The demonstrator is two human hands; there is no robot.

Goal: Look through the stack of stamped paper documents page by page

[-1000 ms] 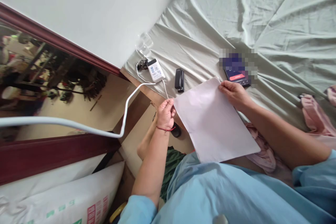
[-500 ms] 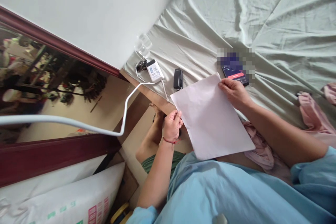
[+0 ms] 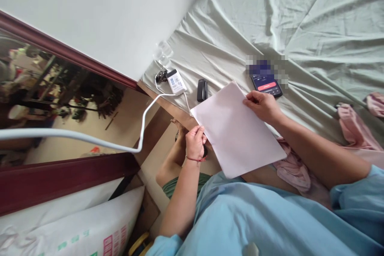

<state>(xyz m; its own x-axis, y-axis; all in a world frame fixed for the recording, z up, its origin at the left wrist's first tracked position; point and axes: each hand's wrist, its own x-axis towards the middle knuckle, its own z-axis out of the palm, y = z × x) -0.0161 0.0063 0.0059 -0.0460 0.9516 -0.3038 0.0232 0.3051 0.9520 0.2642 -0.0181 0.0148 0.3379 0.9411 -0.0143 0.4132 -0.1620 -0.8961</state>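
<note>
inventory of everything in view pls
rectangular paper: count unclear, white, in hands
oblong stapler: one, black, beyond paper
rectangular phone: one, dark, beyond paper
labelled box: one, white, left of stapler
bent cable: one, white, left
plastic containers: count unclear, clear, beyond box
fabric sheet: one, pale green, top right
crumpled cloths: several, pink, right
printed sacks: count unclear, white, lower left
clutter: uncounted, mixed, left
left hand: one, bare, gripping paper
right hand: one, bare, gripping paper
shirt: one, blue, bottom

A bare white wall point(image 3: 102, 12) rises at eleven o'clock, a dark red frame point(image 3: 69, 182) cuts across eight, pale floor point(image 3: 153, 168) shows at seven, and a rumpled, softly lit sheet point(image 3: 318, 16) spans two!
</note>
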